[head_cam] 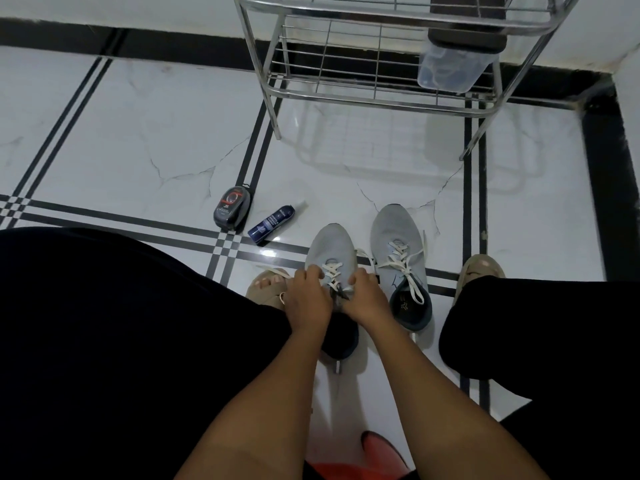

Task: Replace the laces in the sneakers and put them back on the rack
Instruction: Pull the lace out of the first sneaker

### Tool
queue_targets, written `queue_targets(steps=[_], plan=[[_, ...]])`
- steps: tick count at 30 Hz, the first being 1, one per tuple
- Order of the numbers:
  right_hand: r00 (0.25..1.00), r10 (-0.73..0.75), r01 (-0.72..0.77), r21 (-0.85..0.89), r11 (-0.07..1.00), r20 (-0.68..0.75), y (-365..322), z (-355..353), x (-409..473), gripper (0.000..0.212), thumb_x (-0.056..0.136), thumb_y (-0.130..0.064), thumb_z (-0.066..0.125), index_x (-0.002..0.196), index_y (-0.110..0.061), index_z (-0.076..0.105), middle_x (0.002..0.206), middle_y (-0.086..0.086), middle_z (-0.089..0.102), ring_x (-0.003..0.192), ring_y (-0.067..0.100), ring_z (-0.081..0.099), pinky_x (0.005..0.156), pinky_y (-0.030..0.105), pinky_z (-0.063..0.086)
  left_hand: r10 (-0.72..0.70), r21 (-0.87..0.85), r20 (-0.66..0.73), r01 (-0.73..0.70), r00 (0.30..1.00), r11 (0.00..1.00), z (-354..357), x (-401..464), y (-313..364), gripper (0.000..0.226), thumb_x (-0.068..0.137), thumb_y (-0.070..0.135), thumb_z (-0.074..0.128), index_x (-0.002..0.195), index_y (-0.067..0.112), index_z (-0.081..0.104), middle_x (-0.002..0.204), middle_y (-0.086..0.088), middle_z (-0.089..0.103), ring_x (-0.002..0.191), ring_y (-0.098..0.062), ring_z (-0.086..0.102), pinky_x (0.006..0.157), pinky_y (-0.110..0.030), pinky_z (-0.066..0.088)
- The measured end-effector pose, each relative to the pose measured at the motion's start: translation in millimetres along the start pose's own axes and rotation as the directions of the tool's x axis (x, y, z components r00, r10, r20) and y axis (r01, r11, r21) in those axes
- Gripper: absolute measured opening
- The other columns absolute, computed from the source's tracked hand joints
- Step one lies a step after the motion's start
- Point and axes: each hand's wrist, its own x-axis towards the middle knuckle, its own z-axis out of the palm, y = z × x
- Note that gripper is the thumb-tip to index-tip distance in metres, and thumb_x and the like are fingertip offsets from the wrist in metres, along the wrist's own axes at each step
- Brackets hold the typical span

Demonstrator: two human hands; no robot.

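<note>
Low in the middle of the frame, the person's left hand (306, 296) and right hand (367, 296) sit on either side of the near grey sneaker (331, 252) on the tiled floor (138, 140). Each grip is pinched at its white lace (331, 271) near the top eyelets, though the exact hold is hidden by the fingers. The second sneaker (394, 233) stands just to its right, laced, its ends lying loose. One uneven pull could leave the lace ends unequal or slip an end out of an eyelet, and the loose ends beside it could tangle. The metal rack (377, 98), at upper centre, looks mostly bare; a clear plastic container (450, 72) sits on its right side, contents too blurred to tell. A polish container (231, 211) and spray bottle (273, 221) lie left of the sneakers.
</note>
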Motion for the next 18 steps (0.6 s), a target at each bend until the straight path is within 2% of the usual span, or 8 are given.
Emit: queue_targets(steps=[4,9,12,13,14,16,18], plan=[[0.995,0.099,-0.098,0.064,0.993,-0.018,10.6,6.6,-1.6,0.012,0.087,-0.022,0.06,0.097,-0.017,0.065,0.1,0.008,0.066,0.096,0.028,0.061,0.075,0.029,0.046,0.182,0.004,0.172,-0.186,0.968,0.983,9.3,5.2,-1.6,0.02,0.09,0.027,0.057,0.107,0.02,0.066,0.112,-0.005,0.055,0.105,-0.024,0.051,0.086,-0.038,0.045],[0.989,0.146,-0.144,0.173,0.974,0.004,17.6,4.6,4.6,0.012,0.088,-0.018,0.062,0.096,-0.016,0.071,0.096,0.01,0.07,0.095,0.026,0.063,0.078,0.026,0.047,0.233,0.143,0.209,-0.265,0.95,0.954,13.7,0.2,-0.9,0.027,0.091,0.03,0.056,0.116,0.023,0.061,0.113,-0.003,0.05,0.106,-0.022,0.047,0.079,-0.033,0.042],[0.989,0.144,-0.144,0.182,0.973,0.016,18.7,5.6,5.7,0.014,0.088,-0.018,0.063,0.098,-0.015,0.072,0.094,0.008,0.069,0.095,0.026,0.063,0.08,0.028,0.048,0.223,0.18,0.23,-0.266,0.947,0.947,14.8,6.5,3.6,0.02,0.091,0.028,0.055,0.108,0.019,0.062,0.11,-0.004,0.049,0.104,-0.023,0.048,0.076,-0.033,0.042],[0.989,0.148,-0.147,0.191,0.971,0.01,20.2,6.1,5.1,0.015,0.088,-0.018,0.063,0.099,-0.014,0.072,0.095,0.008,0.069,0.096,0.026,0.063,0.08,0.028,0.048,0.212,0.138,0.259,-0.253,0.942,0.957,15.6,11.1,5.3,0.015,0.092,0.026,0.055,0.101,0.017,0.063,0.106,-0.004,0.051,0.1,-0.023,0.05,0.075,-0.033,0.043],[0.985,0.172,-0.167,0.213,0.963,-0.003,23.0,6.9,4.2,0.015,0.089,-0.017,0.063,0.1,-0.013,0.072,0.097,0.009,0.07,0.096,0.026,0.063,0.081,0.028,0.049,0.194,0.033,0.301,-0.213,0.934,0.976,14.7,15.2,2.7,0.011,0.092,0.024,0.057,0.092,0.016,0.064,0.1,-0.004,0.054,0.094,-0.021,0.053,0.073,-0.032,0.043],[0.961,0.274,-0.251,0.308,0.918,-0.031,29.2,7.4,3.2,0.013,0.089,-0.016,0.063,0.097,-0.013,0.072,0.099,0.01,0.07,0.095,0.028,0.063,0.081,0.031,0.051,0.125,-0.296,0.388,-0.005,0.913,0.955,3.7,21.5,1.6,0.014,0.093,0.014,0.055,0.079,0.014,0.06,0.08,-0.003,0.056,0.07,-0.015,0.055,0.063,-0.025,0.043],[0.935,0.354,-0.309,0.441,0.843,-0.021,32.8,7.3,2.8,0.006,0.088,-0.015,0.064,0.087,-0.018,0.069,0.099,0.011,0.071,0.093,0.029,0.065,0.085,0.038,0.055,-0.041,-0.552,0.432,0.3,0.901,0.778,-7.7,21.9,-0.7,0.022,0.095,0.007,0.046,0.076,0.01,0.055,0.068,-0.003,0.053,0.056,-0.012,0.05,0.055,-0.022,0.043]])
